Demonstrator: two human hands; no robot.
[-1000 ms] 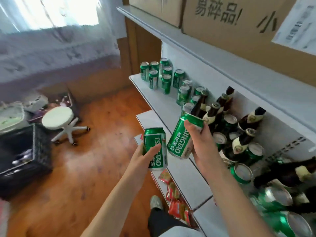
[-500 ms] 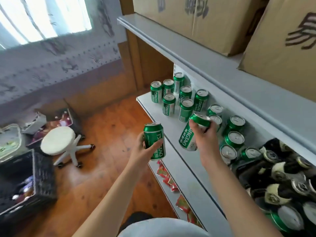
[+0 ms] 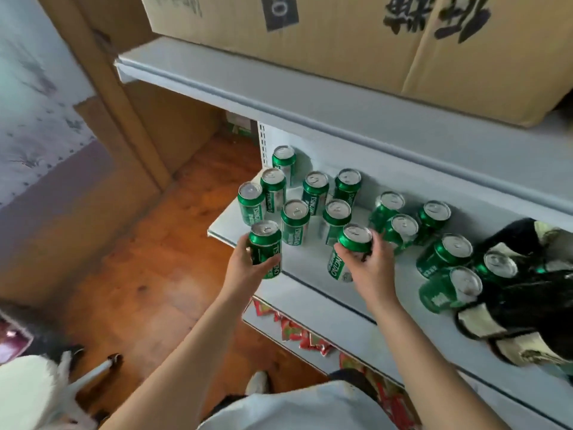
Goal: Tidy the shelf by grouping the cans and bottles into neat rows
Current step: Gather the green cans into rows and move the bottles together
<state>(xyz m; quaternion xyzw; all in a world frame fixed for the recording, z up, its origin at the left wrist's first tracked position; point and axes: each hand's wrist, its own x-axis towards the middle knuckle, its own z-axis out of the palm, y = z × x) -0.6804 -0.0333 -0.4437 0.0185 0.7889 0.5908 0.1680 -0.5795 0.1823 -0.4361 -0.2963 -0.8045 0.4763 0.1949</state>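
Cardboard boxes [image 3: 310, 35] fill the top of the view, from eleven to two o'clock, resting on the upper grey shelf board [image 3: 341, 113]. Below it the middle shelf [image 3: 310, 283] runs from the centre down to four o'clock, and this is where the task's things stand. Dark bottles [image 3: 527, 293] with pale labels are heaped at three to four o'clock, lying rather than upright. A loose group of green cans [image 3: 446, 252], some tilted, sits just beside the bottles at about three o'clock. A tidier cluster of upright cans [image 3: 313, 187] is gathered at twelve o'clock, at the shelf's left end.

Compared with a second ago, both held cans have been carried from mid-air in front of the shelf edge down to this tidy cluster. The left can [image 3: 266, 248] is gripped round its side by the left hand [image 3: 248, 268], fingers and thumb curled about it, at the shelf's front lip at about ten o'clock from centre. The right can [image 3: 348, 256] is held from above by the right hand [image 3: 367, 268], fingers wrapped over its rim; its base seems to be at or close to the shelf surface, though contact cannot be confirmed.

It is judged that two more cans are about to be added to the front of the growing rows, while the tilted cans and the bottles have yet to be sorted.
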